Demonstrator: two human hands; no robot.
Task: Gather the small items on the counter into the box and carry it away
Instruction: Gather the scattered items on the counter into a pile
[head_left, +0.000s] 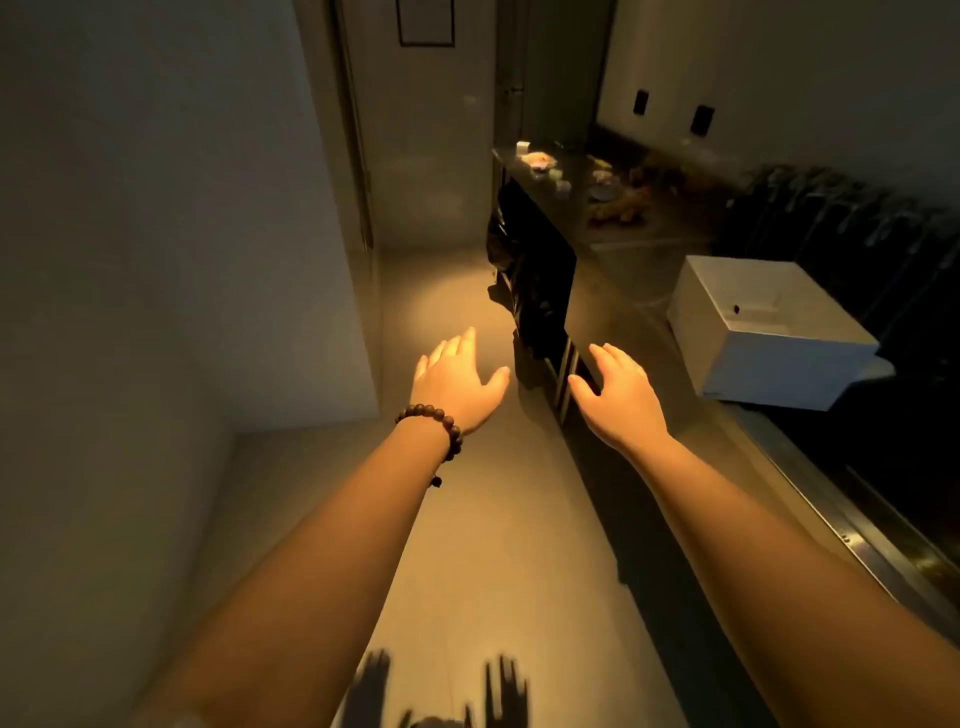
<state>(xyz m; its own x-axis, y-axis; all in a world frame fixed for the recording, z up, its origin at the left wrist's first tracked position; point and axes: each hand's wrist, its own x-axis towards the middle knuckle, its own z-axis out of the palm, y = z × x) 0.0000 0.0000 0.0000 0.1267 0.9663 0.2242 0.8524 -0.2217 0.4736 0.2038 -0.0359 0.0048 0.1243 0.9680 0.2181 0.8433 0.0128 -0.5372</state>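
A white open box (769, 332) sits on the dark counter (618, 291) at the right. Further along the counter, at its far end, lie several small items (571, 176), blurred and dim. My left hand (457, 379), with a bead bracelet on its wrist, is stretched out over the floor with fingers spread and holds nothing. My right hand (618, 387) is stretched out beside it, near the counter's front edge, fingers straight and empty. Both hands are well short of the box and the items.
A narrow corridor with a pale floor (467, 519) runs ahead between a white wall (156, 208) on the left and the counter on the right. A door (426, 130) closes the far end. Dark tiled wall (857, 234) rises behind the box.
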